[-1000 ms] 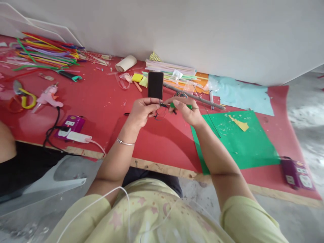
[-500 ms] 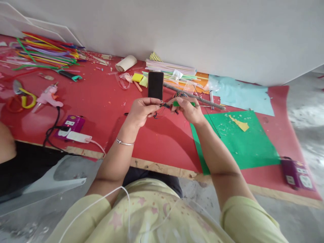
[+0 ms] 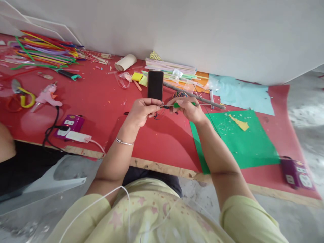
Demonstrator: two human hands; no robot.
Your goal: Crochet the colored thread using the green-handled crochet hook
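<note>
Green tape piece (image 3: 177, 105) and thin wire (image 3: 199, 105) sit pinched in the right hand (image 3: 188, 109), fingers closed on them. The left hand (image 3: 141, 111) is closed on the wire's dark tangled end (image 3: 162, 108), both held above the red surface (image 3: 101, 98). A black phone (image 3: 155, 85) stands just behind the hands. A green sheet (image 3: 240, 141) lies to the right.

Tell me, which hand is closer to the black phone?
Left. The left hand is just below the phone, its fingertips near the bottom edge. The right hand is further off, to the phone's lower right.
</note>
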